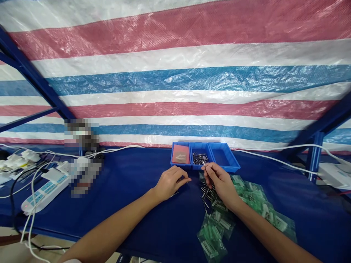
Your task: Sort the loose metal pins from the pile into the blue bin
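Note:
My right hand [221, 183] is closed in a pinch on a slim metal rod [204, 165], near the front of the blue bins. To its left, my left hand [170, 183] hovers over the table with fingers curled and the thumb side hidden. Something dark shows between those fingers, too small to name. Below my right hand lies a loose pile of dark metal rods [206, 195]. Similar short metal pieces [200, 158] fill the middle blue bin [201, 147]. Small clear bags with green and white contents [211, 233] are spread beside and under my right forearm.
The left bin [181, 144] holds a pink block or pad [184, 150]; a right bin [225, 155] adjoins it. White power strips [45, 193] and tangled cables crowd the table's left side. A white cable [276, 160] runs along the back right. Striped sheeting [192, 80] hangs behind.

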A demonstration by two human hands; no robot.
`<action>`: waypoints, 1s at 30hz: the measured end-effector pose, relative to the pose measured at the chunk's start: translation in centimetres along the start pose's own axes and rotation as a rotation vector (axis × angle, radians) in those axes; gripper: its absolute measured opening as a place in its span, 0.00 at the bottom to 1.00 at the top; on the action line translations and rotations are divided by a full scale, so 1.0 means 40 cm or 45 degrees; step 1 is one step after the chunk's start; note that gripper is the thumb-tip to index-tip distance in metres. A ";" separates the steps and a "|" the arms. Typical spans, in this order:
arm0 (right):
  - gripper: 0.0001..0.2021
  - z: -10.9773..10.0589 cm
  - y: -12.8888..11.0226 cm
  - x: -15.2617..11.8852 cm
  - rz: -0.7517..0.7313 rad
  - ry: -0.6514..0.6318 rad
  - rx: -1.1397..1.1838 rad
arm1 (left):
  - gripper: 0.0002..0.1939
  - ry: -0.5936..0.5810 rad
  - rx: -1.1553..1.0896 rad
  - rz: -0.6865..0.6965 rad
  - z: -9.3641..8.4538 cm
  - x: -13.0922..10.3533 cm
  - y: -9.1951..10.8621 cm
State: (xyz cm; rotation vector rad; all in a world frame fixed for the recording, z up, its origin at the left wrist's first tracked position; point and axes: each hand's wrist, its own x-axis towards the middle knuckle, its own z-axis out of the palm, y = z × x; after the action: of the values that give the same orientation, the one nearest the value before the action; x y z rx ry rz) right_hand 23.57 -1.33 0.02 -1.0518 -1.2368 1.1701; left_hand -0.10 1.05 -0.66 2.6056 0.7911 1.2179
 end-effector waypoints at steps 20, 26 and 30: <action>0.20 -0.003 0.001 0.000 -0.017 0.000 -0.029 | 0.09 -0.100 0.028 0.076 -0.002 0.000 0.001; 0.19 -0.005 0.003 -0.001 -0.010 0.008 -0.020 | 0.07 -0.115 0.047 0.142 0.000 -0.003 -0.002; 0.20 -0.003 0.001 0.001 -0.012 0.018 -0.025 | 0.07 -0.133 0.053 0.136 0.001 -0.007 -0.004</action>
State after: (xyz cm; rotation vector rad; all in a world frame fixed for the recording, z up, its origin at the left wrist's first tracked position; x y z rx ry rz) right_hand 23.71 -1.29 -0.01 -1.0653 -1.2433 1.1437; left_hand -0.27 1.03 -0.92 2.7510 0.6730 1.0916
